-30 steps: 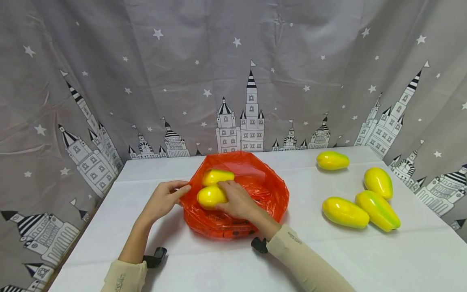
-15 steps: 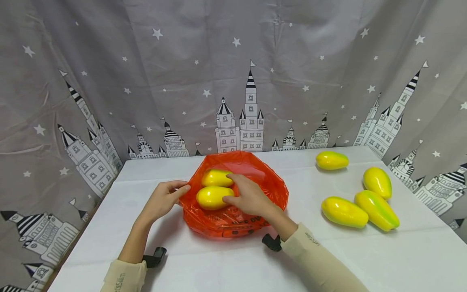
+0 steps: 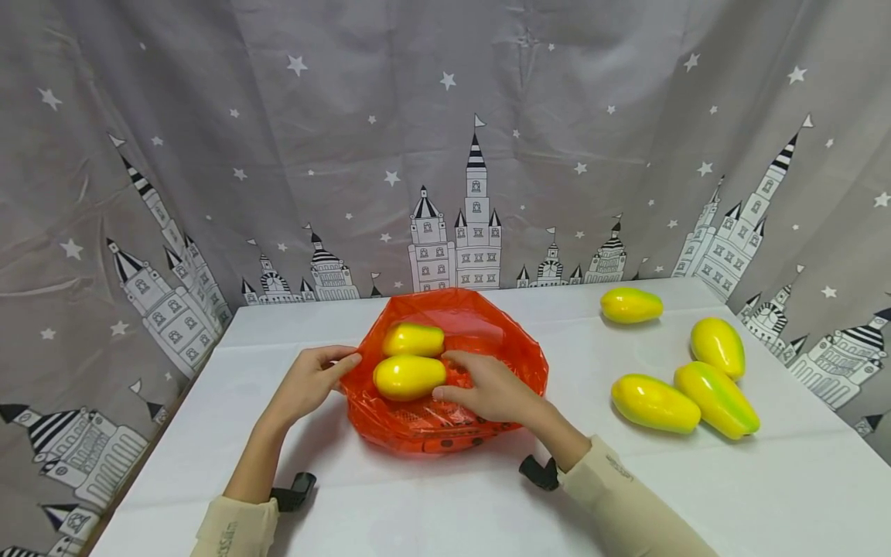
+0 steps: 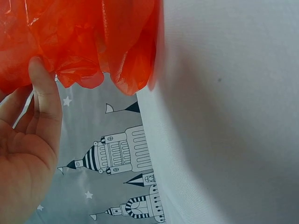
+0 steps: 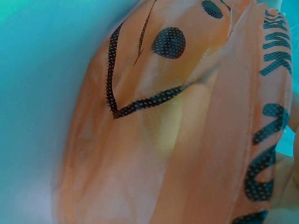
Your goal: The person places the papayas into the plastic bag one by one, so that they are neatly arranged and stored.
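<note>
An open red plastic bag (image 3: 473, 309) stands on the white table in the head view. Two glossy yellow-green papayas lie inside its left half: a front papaya (image 3: 409, 377) and a rear papaya (image 3: 414, 340). My left hand (image 3: 308, 387) pinches the bag's left rim between thumb and fingers; in the left wrist view the thumb (image 4: 46, 102) presses on the red film. Over the right part of the bag, my right hand (image 3: 496, 389) has thumb and fingers apart, just right of the front papaya, holding nothing. The right wrist view is mostly filled by the bag's printed side (image 5: 135, 154).
Several more papayas lie on the right of the table: a rear one (image 3: 630, 305), a far-right one (image 3: 718, 348), a middle one (image 3: 717, 400) and a front one (image 3: 656, 403). A grey curtain (image 3: 334, 116) with printed castles hangs behind the white table (image 3: 418, 503).
My right hand has let go of the front papaya and drawn back to the right, leaving it beside the rear one. The left hand keeps its hold on the bag's rim.
</note>
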Demonstrator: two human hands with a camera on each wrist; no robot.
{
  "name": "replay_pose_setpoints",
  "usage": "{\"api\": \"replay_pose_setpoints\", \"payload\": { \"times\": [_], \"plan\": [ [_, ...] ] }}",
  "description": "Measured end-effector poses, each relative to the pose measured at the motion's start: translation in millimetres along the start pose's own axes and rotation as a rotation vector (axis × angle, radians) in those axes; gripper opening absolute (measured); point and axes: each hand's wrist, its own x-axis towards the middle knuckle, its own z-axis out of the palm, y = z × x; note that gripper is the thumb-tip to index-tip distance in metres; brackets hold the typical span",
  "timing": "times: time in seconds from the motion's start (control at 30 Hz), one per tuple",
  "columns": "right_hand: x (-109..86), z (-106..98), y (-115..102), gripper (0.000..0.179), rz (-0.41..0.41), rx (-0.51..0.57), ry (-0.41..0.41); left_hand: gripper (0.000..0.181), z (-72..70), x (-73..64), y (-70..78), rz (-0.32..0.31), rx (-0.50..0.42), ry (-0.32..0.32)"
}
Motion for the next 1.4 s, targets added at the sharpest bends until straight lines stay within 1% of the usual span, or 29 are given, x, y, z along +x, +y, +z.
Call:
{"api": "replay_pose_setpoints", "payload": {
  "times": [0.23,0.3,0.5,0.63,0.8,1.0,1.13,1.4],
  "plan": [
    [-4.9,-1,-4,0.064,0.009,0.012,-0.061,0.041,-0.3,0.2,-1.5,0.015,-0.005,-0.002],
    [-5.8,-1,-6,0.064,0.002,0.018,-0.063,0.04,-0.6,0.1,-1.7,0.022,-0.005,-0.002],
    [-9.1,-6,-9,0.061,-0.036,0.026,-0.019,0.04,-0.9,-0.1,-1.7,0.032,-0.007,-0.004],
    [-12.7,-10,-8,0.058,-0.045,0.018,0.013,0.04,-1.0,-0.3,-1.0,0.03,-0.006,-0.005],
    [-18.4,-19,-3,0.057,-0.037,0.01,0.057,0.04,-1.4,-0.3,-0.6,0.035,-0.003,-0.004],
    [-25.7,-27,3,0.057,-0.018,0.019,0.09,0.04,-1.2,0.2,-1.8,0.031,0.004,-0.002],
    [-31.1,-31,5,0.056,-0.017,0.04,0.11,0.04,-1.3,-0.3,-1.8,0.032,0.003,-0.002],
    [-41.3,-36,11,0.05,-0.024,0.029,0.146,0.039,-1.2,-0.4,-2.5,0.038,-0.005,-0.005]
  ]
}}
